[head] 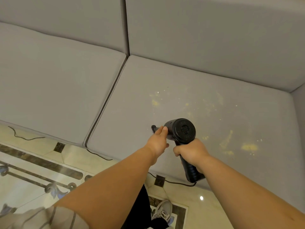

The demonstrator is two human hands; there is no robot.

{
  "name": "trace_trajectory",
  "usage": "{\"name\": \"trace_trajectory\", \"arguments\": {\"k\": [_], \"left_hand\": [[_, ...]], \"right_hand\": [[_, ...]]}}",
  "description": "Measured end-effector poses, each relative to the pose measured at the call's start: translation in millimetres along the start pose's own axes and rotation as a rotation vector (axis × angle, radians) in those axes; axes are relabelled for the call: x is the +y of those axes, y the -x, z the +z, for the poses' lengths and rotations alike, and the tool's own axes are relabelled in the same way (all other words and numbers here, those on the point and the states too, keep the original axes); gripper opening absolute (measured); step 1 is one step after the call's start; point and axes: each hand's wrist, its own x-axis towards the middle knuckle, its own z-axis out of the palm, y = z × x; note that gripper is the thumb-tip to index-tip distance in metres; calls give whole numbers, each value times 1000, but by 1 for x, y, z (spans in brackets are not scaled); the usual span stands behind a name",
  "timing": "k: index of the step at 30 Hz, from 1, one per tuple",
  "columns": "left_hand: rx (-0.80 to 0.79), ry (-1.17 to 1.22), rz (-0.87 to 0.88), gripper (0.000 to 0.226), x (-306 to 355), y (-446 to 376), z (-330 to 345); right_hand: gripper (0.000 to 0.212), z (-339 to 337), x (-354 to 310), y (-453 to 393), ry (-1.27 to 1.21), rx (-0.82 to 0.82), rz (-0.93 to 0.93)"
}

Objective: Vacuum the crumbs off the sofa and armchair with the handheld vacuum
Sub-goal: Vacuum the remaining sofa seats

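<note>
A black handheld vacuum [183, 130] hovers low over the right seat cushion of the grey sofa [132, 90]. My right hand [191, 152] grips its ribbed handle. My left hand [157, 142] holds the front of the barrel near the nozzle, thumb on top. The small brush nozzle [153, 128] touches the cushion and is partly hidden by my left hand. Yellow and white crumbs [247, 147] are scattered over the cushion to the right of and beyond the vacuum, with more crumbs [155, 102] further back.
The vacuum's black cord [175, 182] trails from the handle along the tiled floor [33, 171] by the sofa's front edge. The left seat cushion [57, 83] lies beside a seam. My grey shoe [162, 210] stands on the floor. The sofa's right arm [298, 103] borders the cushion.
</note>
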Motion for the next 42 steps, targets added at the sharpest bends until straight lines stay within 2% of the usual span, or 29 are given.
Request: {"name": "trace_trajectory", "arguments": {"k": [6, 11, 20, 33, 42], "left_hand": [[-6, 45, -21, 52, 1, 12, -4], [42, 73, 27, 53, 13, 15, -25], [88, 66, -16, 52, 14, -5, -57], [9, 27, -43, 48, 10, 8, -24], [35, 55, -7, 44, 1, 28, -16]], "right_hand": [[24, -3, -6, 12, 38, 28, -36], [21, 5, -26, 8, 36, 35, -94], [24, 34, -50, -11, 70, -14, -106], [24, 9, -23, 5, 115, 11, -32], [26, 9, -8, 20, 55, 6, -58]]}}
